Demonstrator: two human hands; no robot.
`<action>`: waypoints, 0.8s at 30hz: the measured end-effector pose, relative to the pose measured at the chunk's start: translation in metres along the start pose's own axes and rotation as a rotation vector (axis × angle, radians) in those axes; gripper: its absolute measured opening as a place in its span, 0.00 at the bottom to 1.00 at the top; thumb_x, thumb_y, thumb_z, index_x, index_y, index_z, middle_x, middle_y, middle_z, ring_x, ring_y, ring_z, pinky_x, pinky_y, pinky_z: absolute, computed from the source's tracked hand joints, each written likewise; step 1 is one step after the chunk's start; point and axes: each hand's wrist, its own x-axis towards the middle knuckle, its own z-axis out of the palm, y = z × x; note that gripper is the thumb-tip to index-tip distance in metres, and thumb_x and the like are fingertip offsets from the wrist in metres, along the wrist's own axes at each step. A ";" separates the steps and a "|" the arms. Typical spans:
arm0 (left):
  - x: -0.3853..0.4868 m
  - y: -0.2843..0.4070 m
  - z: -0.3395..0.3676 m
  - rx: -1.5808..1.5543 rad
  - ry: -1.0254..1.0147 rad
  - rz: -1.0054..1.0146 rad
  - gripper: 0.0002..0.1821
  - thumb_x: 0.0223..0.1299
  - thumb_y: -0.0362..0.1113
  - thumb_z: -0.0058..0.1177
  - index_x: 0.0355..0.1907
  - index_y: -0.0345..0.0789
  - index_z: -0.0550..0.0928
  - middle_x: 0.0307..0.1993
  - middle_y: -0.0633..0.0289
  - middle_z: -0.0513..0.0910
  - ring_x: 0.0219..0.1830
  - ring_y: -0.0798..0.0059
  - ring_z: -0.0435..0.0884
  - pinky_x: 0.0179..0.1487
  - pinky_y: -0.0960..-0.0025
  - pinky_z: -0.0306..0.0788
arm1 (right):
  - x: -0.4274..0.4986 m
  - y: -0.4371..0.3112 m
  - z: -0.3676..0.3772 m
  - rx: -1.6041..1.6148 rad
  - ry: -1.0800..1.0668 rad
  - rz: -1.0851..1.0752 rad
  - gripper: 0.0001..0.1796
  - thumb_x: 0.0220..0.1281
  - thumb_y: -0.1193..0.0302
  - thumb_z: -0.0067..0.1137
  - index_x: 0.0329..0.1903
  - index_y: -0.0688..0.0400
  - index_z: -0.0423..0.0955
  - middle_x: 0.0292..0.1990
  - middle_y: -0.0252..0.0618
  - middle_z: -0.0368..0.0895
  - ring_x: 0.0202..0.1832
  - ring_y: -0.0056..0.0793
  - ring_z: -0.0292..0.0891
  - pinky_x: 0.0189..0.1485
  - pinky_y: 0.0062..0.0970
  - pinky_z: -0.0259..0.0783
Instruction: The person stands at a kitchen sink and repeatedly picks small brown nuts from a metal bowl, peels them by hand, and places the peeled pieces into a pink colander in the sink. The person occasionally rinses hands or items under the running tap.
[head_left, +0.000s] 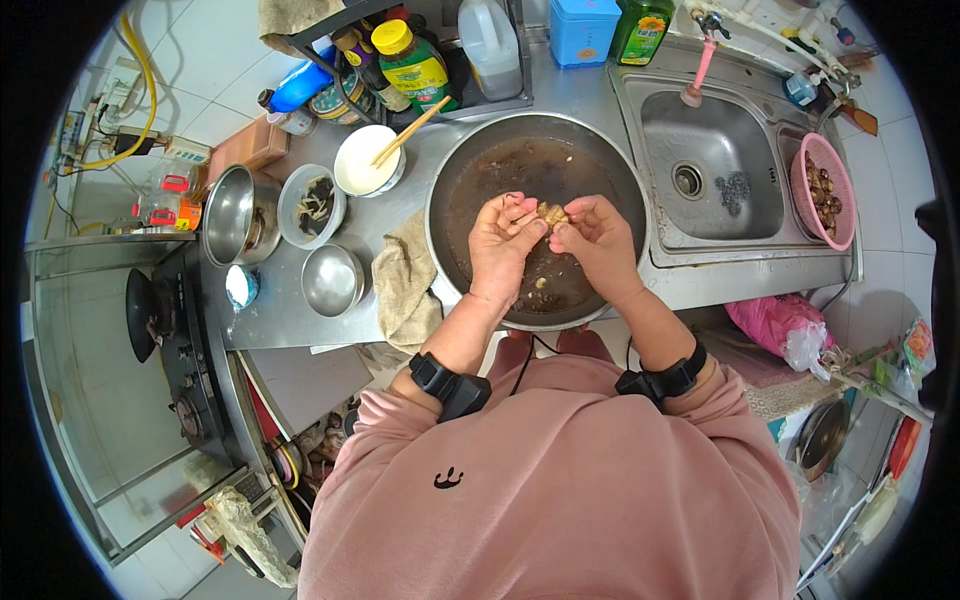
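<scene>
Over a large round metal basin (442, 247) of brown, murky water, I hold a small knobbly tan piece (553, 216), perhaps a root or tuber; its exact kind cannot be told. My left hand (504, 244) pinches it from the left, the thumb against its lower side. From the right, the thumb and fingertips of my right hand (598, 241) grip the same piece. Dark bits and small pale fragments (541, 283) float in the water below. A pink plastic basket (801, 196) with similar brown knobbly pieces (822, 196) stands at the sink's right side.
Right of the basin is a steel sink (645, 142) with a tap hose (705, 64). On the left are a cloth (409, 281), a white bowl with chopsticks (369, 161), a plastic bowl (283, 210), a small steel bowl (332, 280) and a steel pot (225, 217). Bottles (491, 56) stand behind.
</scene>
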 end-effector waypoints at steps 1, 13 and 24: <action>0.000 -0.002 0.000 0.008 0.017 0.000 0.20 0.53 0.16 0.56 0.48 0.33 0.73 0.43 0.60 0.79 0.46 0.75 0.78 0.51 0.74 0.75 | 0.000 0.002 0.001 -0.027 0.017 -0.004 0.14 0.56 0.81 0.60 0.45 0.62 0.69 0.35 0.35 0.78 0.35 0.18 0.76 0.37 0.19 0.75; 0.005 0.006 -0.009 0.122 0.004 -0.011 0.12 0.59 0.23 0.56 0.46 0.31 0.76 0.36 0.63 0.81 0.37 0.83 0.79 0.40 0.80 0.73 | -0.005 0.013 -0.004 -0.227 0.074 -0.070 0.14 0.54 0.82 0.62 0.43 0.62 0.71 0.39 0.31 0.76 0.40 0.16 0.74 0.44 0.18 0.73; 0.012 0.023 -0.025 0.251 -0.038 0.137 0.02 0.64 0.27 0.53 0.37 0.34 0.76 0.34 0.70 0.79 0.35 0.89 0.73 0.42 0.83 0.69 | -0.015 -0.004 0.008 -0.401 -0.005 -0.205 0.22 0.53 0.83 0.59 0.52 0.59 0.69 0.41 0.36 0.77 0.41 0.21 0.76 0.45 0.21 0.73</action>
